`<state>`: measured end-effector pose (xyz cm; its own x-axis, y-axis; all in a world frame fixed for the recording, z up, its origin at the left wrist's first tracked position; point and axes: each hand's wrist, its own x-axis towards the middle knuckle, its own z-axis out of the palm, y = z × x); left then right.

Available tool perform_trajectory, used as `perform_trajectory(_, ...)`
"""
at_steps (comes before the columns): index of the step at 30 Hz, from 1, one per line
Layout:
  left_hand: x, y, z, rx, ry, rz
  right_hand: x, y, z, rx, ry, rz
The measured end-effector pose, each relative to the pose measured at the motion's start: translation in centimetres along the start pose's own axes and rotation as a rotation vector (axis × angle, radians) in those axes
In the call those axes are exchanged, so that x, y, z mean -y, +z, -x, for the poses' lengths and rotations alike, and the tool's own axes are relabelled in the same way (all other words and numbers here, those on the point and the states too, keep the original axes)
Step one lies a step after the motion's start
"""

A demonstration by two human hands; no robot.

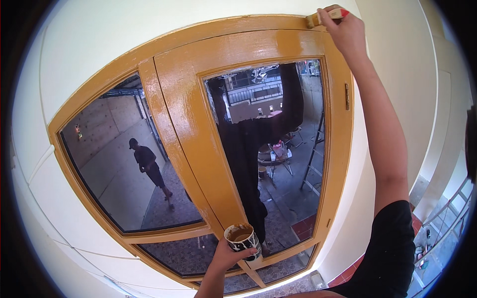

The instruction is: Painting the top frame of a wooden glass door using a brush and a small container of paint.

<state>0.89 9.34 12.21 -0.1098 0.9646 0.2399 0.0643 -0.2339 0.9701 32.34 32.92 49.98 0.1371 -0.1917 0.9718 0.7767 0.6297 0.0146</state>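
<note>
Raised at the upper right, my right hand [345,31] is closed round the handle of a paintbrush [334,14], a pale handle with a red end. Its bristles touch the top rail of an ochre-painted wooden frame [208,29]. Low in the middle, my left hand [229,258] grips a paint-smeared cup [243,239] with brown-ochre paint inside. Behind the cup stands an ochre door [184,99] with a dark glass pane [278,198]. The paint on frame and door looks glossy, with wet-looking streaks.
White wall [99,39] borders the frame on the left and above. A side glass pane [109,174] mirrors a standing person; the door glass mirrors a ladder and a small table. A metal hinge [347,97] sits on the right edge. Another ladder [454,203] stands at the far right.
</note>
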Motion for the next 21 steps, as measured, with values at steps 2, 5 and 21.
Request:
perform_trajectory(2, 0.1, -0.1, 0.1, 0.011, -0.009, -0.005, -0.6, -0.7, -0.4, -0.035, -0.013, -0.005)
perform_trajectory(5, 0.7, -0.5, 0.0, 0.013, -0.033, -0.007, -1.7, -1.1, -0.7, 0.014, 0.033, 0.033)
perform_trajectory(21, 1.4, -0.9, -0.1, 0.043, -0.06, 0.008, 0.8, 0.4, -0.2, -0.012, -0.021, 0.037)
